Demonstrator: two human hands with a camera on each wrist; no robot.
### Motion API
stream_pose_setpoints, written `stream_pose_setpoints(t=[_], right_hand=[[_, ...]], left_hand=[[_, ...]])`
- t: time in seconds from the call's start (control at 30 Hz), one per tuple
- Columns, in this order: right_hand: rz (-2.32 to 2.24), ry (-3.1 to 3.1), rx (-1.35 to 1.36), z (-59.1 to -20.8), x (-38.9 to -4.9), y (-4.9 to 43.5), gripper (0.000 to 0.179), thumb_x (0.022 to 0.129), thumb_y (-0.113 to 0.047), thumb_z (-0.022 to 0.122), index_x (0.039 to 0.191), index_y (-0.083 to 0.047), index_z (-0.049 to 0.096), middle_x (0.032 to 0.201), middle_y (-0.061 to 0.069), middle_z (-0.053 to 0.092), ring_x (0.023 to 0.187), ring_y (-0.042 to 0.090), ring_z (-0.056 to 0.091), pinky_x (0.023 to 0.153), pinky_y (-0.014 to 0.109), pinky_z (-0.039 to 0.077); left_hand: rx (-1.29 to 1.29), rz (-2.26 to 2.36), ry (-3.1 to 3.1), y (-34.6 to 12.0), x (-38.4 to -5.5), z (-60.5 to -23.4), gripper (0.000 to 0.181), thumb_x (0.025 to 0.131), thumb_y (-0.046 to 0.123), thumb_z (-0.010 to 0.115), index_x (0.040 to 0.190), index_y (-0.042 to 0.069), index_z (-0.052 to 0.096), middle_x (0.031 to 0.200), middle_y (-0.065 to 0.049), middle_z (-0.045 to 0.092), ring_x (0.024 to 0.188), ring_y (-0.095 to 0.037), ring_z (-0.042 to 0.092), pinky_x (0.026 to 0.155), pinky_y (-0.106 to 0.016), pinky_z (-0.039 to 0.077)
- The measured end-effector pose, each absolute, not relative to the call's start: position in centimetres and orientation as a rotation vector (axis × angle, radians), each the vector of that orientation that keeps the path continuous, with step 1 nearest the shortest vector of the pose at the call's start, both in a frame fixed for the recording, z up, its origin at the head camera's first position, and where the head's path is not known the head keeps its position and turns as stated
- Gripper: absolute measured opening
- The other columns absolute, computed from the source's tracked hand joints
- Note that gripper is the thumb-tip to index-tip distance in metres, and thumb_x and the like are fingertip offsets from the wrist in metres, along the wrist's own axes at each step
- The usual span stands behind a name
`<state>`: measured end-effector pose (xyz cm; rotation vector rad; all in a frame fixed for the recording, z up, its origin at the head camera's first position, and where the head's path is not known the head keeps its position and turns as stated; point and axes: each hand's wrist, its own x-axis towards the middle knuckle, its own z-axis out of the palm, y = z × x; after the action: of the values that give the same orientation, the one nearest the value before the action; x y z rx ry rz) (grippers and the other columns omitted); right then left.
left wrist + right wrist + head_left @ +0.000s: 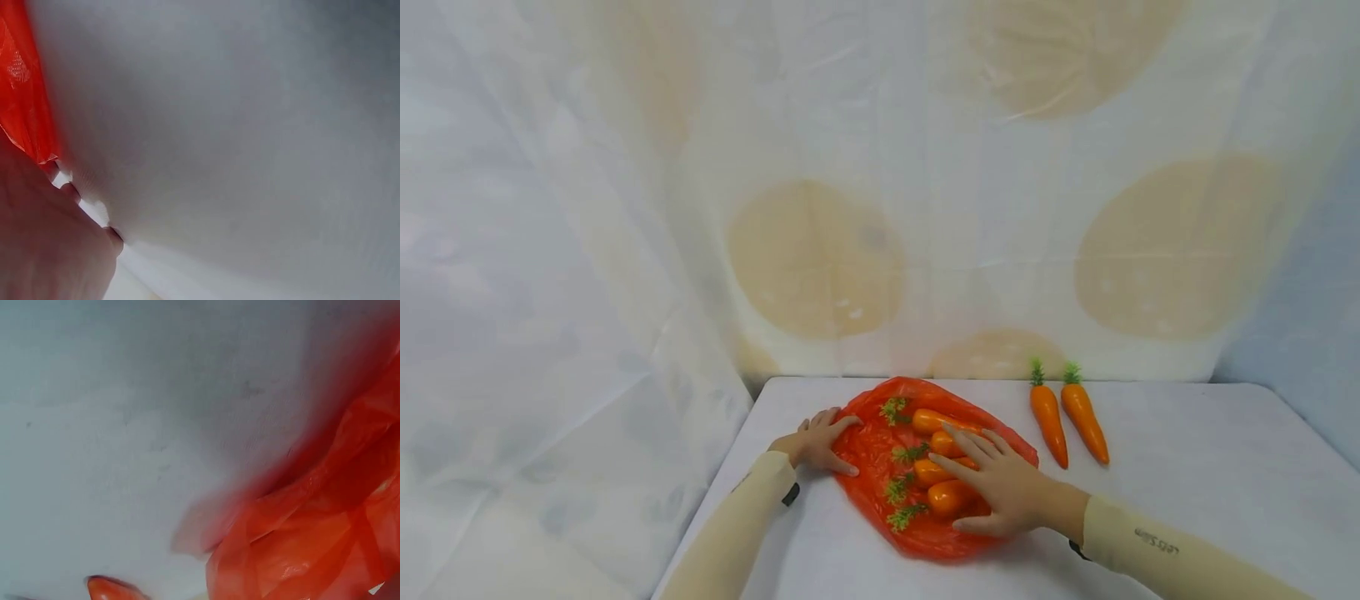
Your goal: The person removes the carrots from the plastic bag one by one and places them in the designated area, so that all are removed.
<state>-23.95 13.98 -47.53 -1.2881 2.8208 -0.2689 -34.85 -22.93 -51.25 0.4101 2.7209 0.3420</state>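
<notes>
A red plastic bag (868,471) lies flat on the white table, with several orange carrots (934,472) on it, their green tops towards the left. At the bag's left edge is my left hand (820,442), thumb and forefinger spread apart over the plastic. My right hand (1011,483), fingers spread, lies over the right ends of the carrots and partly hides them. In the left wrist view, the back of the left hand (50,240) shows beside the red bag (22,94). The right wrist view shows crumpled bag plastic (300,544).
Beyond the right hand, two loose carrots, a left one (1048,425) and a right one (1084,421), lie side by side on the table (1195,467). A pale curtain with tan circles (816,258) hangs behind the table's far edge.
</notes>
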Motion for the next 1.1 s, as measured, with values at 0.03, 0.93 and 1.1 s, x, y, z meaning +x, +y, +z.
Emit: stream_pose_setpoints(t=[0.03, 0.93, 1.1], right_hand=[[-0.27, 2.809, -1.304, -47.5, -23.8, 13.9, 0.085, 0.088, -0.072, 0.051, 0.158, -0.034, 0.02, 0.168, 0.005, 0.0, 0.152, 0.034, 0.013, 0.118, 0.066, 0.016], [-0.508, 2.564, -1.102, -46.9, -23.6, 12.8, 0.053, 0.088, -0.027, 0.076, 0.134, -0.04, 0.053, 0.128, -0.016, 0.057, 0.112, 0.007, 0.055, 0.099, 0.041, 0.053], [-0.465, 2.553, -1.139, -47.4, -23.1, 12.6, 0.054, 0.091, -0.022, 0.072, 0.139, -0.037, 0.051, 0.129, -0.016, 0.058, 0.113, 0.007, 0.055, 0.101, 0.042, 0.051]], left_hand=[[0.413, 0.337, 2.714, -22.9, -34.8, -51.0, 0.096, 0.068, 0.07, 0.075, 0.149, 0.041, 0.032, 0.165, -0.008, 0.012, 0.15, -0.037, 0.011, 0.12, -0.065, 0.008], [0.436, 0.347, 2.722, -22.4, -33.5, -49.1, 0.091, 0.072, 0.067, 0.075, 0.148, 0.039, 0.034, 0.163, -0.01, 0.016, 0.149, -0.037, 0.016, 0.12, -0.064, 0.012], [0.419, 0.336, 2.717, -22.3, -33.3, -49.0, 0.091, 0.072, 0.068, 0.075, 0.148, 0.039, 0.034, 0.164, -0.009, 0.016, 0.149, -0.036, 0.016, 0.12, -0.063, 0.012]])
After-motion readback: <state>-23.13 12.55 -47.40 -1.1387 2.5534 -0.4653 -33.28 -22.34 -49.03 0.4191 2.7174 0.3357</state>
